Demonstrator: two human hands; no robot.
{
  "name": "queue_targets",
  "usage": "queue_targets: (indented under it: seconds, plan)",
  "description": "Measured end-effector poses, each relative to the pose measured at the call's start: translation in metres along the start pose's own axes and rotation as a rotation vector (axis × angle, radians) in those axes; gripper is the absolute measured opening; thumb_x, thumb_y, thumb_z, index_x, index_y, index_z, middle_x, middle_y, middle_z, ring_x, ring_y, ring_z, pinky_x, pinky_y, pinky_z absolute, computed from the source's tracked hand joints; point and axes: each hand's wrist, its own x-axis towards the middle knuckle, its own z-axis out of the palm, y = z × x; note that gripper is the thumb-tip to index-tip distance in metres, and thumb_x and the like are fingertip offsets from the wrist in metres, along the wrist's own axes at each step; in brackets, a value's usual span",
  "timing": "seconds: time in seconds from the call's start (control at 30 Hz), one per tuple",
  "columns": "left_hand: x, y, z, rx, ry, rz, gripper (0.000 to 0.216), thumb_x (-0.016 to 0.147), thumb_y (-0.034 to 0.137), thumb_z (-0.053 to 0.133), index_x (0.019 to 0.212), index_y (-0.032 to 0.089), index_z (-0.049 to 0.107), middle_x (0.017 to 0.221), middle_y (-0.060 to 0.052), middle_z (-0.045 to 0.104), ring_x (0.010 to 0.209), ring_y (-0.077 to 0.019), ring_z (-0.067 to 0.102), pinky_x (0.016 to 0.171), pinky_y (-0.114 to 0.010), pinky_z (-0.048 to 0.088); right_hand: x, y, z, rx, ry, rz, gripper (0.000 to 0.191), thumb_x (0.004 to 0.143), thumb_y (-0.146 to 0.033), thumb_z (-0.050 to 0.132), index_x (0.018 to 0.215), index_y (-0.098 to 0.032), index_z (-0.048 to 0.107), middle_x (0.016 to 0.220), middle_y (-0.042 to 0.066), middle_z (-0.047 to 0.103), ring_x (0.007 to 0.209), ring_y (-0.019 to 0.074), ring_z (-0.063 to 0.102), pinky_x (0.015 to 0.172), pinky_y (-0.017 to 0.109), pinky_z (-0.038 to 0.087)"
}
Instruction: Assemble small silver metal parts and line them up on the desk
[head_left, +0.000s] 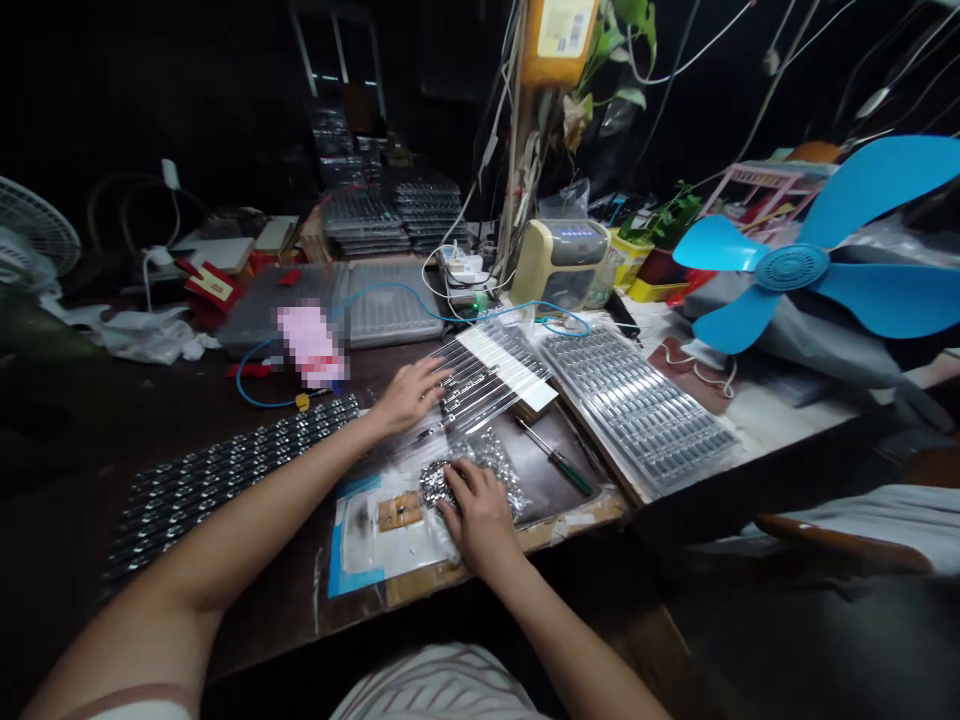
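Shiny metal parts (480, 470) lie heaped beside the green screwdriver (556, 460); my right hand (480, 512) pinches into them, my left hand (409, 392) rests flat, open, on the ribbed clear tray (487, 375).

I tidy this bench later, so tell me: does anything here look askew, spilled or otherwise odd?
Small shiny metal parts lie in a loose heap under the right hand, not in a tray. The clear tray under the left hand sits skewed to the table edge. A screwdriver lies loose beside them.
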Motion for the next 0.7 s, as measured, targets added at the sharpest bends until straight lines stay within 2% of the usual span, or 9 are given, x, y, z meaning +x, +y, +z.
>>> queue_targets:
  seconds: [0.1,0.2,0.3,0.47,0.6,0.7]
  plan:
    - [-0.025,-0.03,-0.024,0.02,0.082,-0.271,0.037,0.09,0.027,0.036,0.116,0.018,0.061,0.125,-0.008,0.058,0.116,-0.0217,0.051,0.101,-0.038,0.039,0.002,0.001,0.005,-0.012,-0.017,-0.014,0.028,0.081,-0.023,0.067,0.109,-0.022,0.062,0.106,0.008,0.062,0.091,0.0231,0.053,0.075,0.036,0.045]
    - [-0.045,-0.044,-0.037,0.074,0.035,-0.398,0.033,0.088,0.024,0.039,0.103,0.018,0.068,0.108,-0.008,0.066,0.102,-0.0224,0.059,0.093,-0.036,0.044,0.004,0.0,0.008,0.009,-0.026,-0.031,0.008,0.084,-0.021,0.063,0.092,-0.022,0.066,0.09,0.005,0.063,0.082,0.0195,0.054,0.07,0.031,0.043]
    - [-0.051,-0.04,-0.036,0.108,-0.018,-0.381,0.029,0.086,0.025,0.045,0.101,0.02,0.069,0.105,-0.006,0.068,0.097,-0.0222,0.061,0.088,-0.034,0.046,0.005,-0.001,0.008,0.048,0.003,-0.033,0.008,0.086,-0.021,0.061,0.091,-0.022,0.067,0.088,0.004,0.063,0.08,0.0178,0.053,0.07,0.029,0.043]
    - [-0.042,-0.029,-0.025,0.146,-0.045,-0.373,0.021,0.08,0.032,0.058,0.093,0.021,0.071,0.098,-0.006,0.07,0.09,-0.0225,0.063,0.08,-0.03,0.046,0.004,-0.003,0.004,0.091,0.078,-0.014,0.015,0.089,-0.021,0.056,0.097,-0.023,0.069,0.09,0.005,0.061,0.083,0.0173,0.052,0.072,0.028,0.044]
    - [-0.043,-0.035,-0.022,0.124,-0.049,-0.358,0.018,0.078,0.031,0.062,0.09,0.022,0.071,0.094,-0.006,0.071,0.087,-0.0223,0.063,0.077,-0.03,0.046,0.003,-0.001,0.005,0.105,0.073,-0.004,0.018,0.09,-0.02,0.054,0.103,-0.023,0.067,0.086,0.005,0.061,0.081,0.0176,0.052,0.071,0.028,0.044]
    - [-0.048,-0.041,-0.022,0.104,-0.052,-0.344,0.02,0.074,0.032,0.066,0.091,0.021,0.07,0.093,-0.006,0.071,0.084,-0.0219,0.062,0.075,-0.03,0.046,0.003,0.001,0.007,0.175,0.075,0.003,0.014,0.09,-0.021,0.053,0.099,-0.021,0.065,0.087,0.005,0.063,0.083,0.0177,0.054,0.075,0.029,0.045]
